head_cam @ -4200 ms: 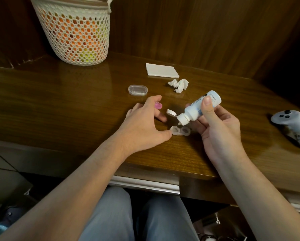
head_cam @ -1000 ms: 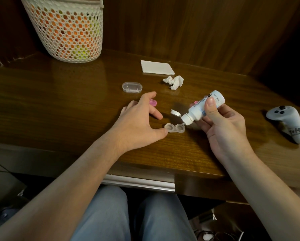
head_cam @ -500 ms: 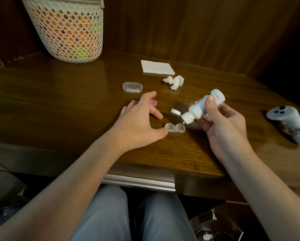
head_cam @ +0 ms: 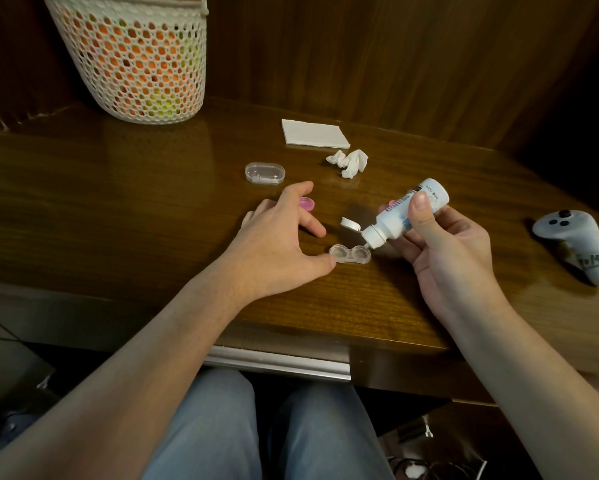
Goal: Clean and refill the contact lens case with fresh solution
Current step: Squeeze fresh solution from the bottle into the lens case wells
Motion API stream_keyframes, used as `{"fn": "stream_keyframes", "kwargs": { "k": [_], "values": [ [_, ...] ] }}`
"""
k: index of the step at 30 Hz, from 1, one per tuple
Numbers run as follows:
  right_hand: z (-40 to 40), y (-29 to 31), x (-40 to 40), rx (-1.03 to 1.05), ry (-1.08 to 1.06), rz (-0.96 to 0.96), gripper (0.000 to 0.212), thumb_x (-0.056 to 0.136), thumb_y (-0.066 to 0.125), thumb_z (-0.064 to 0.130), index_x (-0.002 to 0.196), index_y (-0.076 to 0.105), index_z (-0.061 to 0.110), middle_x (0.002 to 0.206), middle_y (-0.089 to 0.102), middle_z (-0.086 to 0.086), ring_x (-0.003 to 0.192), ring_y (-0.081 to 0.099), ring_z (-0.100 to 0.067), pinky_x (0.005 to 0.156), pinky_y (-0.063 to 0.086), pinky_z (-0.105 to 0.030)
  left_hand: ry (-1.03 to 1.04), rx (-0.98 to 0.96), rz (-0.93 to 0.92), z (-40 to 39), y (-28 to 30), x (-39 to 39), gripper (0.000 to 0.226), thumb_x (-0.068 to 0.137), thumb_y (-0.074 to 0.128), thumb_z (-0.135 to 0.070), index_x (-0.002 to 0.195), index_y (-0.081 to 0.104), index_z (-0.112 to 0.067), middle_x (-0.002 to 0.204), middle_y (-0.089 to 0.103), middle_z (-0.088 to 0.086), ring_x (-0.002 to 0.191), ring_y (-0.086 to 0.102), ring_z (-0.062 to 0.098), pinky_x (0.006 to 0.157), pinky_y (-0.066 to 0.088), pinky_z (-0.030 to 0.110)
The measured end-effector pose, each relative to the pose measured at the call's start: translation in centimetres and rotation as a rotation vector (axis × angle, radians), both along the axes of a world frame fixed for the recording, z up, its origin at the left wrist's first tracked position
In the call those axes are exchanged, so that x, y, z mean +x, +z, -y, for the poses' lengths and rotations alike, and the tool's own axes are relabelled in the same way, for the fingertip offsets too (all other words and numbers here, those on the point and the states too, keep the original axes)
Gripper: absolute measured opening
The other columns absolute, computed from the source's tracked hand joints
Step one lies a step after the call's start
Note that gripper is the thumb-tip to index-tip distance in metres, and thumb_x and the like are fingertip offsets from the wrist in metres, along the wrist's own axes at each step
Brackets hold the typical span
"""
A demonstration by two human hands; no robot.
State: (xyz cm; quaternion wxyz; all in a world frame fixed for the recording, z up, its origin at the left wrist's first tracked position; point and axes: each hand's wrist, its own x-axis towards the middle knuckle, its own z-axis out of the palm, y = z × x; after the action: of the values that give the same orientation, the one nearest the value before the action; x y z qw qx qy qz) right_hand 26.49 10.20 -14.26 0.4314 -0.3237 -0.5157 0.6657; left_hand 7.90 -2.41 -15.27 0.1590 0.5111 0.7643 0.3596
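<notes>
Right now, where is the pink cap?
Head view: the pink cap lies on the table, partly behind the left hand, between the clear box and the lens case.

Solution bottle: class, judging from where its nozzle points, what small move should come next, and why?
Probably a gentle squeeze by the right hand. The solution bottle is tilted, cap flipped open, nozzle over the right well of the lens case, which the left hand steadies by its thumb.

Bare desk (head_cam: pixel 118 209) left; controller (head_cam: pixel 575 249) blocks the right.
</notes>
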Motion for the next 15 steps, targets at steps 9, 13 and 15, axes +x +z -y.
{"fn": "stream_keyframes", "kwargs": {
  "k": [9, 13, 15],
  "values": [
    [0.01, 0.01, 0.02, -0.004, 0.0, -0.009, 0.05, 0.085, 0.077, 0.033, 0.13, 0.065, 0.015, 0.115, 0.083, -0.007, 0.112, 0.08, -0.026, 0.1, 0.063, -0.051, 0.004, -0.005, 0.0, -0.01, 0.14, 0.09, 0.104, 0.084, 0.085, -0.043, 0.163, 0.02, -0.029, 0.133, 0.062, -0.023, 0.151, 0.031, 0.012, 0.127, 0.01, 0.053],
    [-0.06, -0.02, 0.01, -0.007, -0.002, -0.018, 0.047, 0.085, 0.077, 0.032, 0.127, 0.066, 0.015, 0.114, 0.083, -0.007, 0.111, 0.08, -0.026, 0.097, 0.064, -0.049, 0.005, -0.009, -0.001, 0.02, 0.18, 0.09, 0.101, 0.083, 0.085, -0.044, 0.162, 0.023, -0.03, 0.137, 0.061, -0.022, 0.151, 0.031, 0.013, 0.127, 0.01, 0.054],
    [-0.1, -0.06, 0.01, -0.005, 0.001, -0.02, 0.045, 0.086, 0.077, 0.032, 0.126, 0.066, 0.015, 0.113, 0.083, -0.006, 0.111, 0.08, -0.026, 0.096, 0.065, -0.049, 0.005, -0.008, 0.0, 0.07, 0.19, 0.1, 0.099, 0.083, 0.085, -0.044, 0.161, 0.025, -0.03, 0.138, 0.06, -0.021, 0.151, 0.031, 0.013, 0.127, 0.01, 0.054]
  ]
}}
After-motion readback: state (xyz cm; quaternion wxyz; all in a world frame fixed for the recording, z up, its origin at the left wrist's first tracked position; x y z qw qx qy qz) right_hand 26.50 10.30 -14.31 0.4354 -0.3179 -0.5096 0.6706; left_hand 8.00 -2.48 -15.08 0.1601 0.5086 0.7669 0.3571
